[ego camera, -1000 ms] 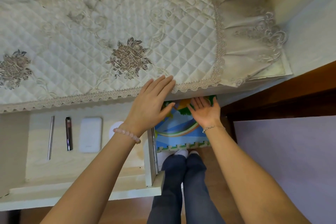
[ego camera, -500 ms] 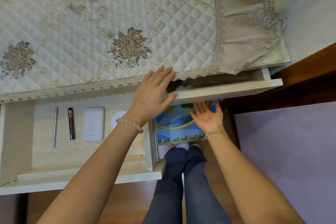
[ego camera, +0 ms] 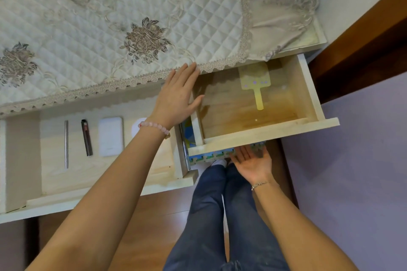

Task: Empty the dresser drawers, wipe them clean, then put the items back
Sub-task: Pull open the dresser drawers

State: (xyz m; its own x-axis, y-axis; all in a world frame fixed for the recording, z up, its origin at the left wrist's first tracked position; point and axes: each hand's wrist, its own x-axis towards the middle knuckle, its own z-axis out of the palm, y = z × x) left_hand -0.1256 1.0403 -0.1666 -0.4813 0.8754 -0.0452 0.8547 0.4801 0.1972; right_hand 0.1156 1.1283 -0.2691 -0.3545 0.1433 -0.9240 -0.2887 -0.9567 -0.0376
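Note:
The right drawer (ego camera: pixel 262 133) stands pulled out; a yellow paddle-shaped fan (ego camera: pixel 255 82) lies on its wooden floor. My right hand (ego camera: pixel 253 161), palm up with straight fingers, reaches under that drawer's front panel. My left hand (ego camera: pixel 178 97) rests flat on the dresser's front edge, fingers straight, touching the lace hem of the cloth. The left drawer (ego camera: pixel 110 193) is open too and holds a metal rod (ego camera: pixel 66 144), a dark pen-like stick (ego camera: pixel 86 137), a white power bank (ego camera: pixel 110 136) and a white round thing (ego camera: pixel 137 126), partly hidden by my wrist.
A quilted cream cloth (ego camera: pixel 110 28) with embroidered flowers covers the dresser top. A colourful foam puzzle mat (ego camera: pixel 207 156) lies on the floor under the right drawer. My legs in dark trousers stand below. A purple surface (ego camera: pixel 356 171) fills the right side, beside a brown wooden edge.
The right drawer has slid out from shut to wide open, showing the yellow fan. My right hand moved toward me under its front. My left hand stayed on the dresser edge.

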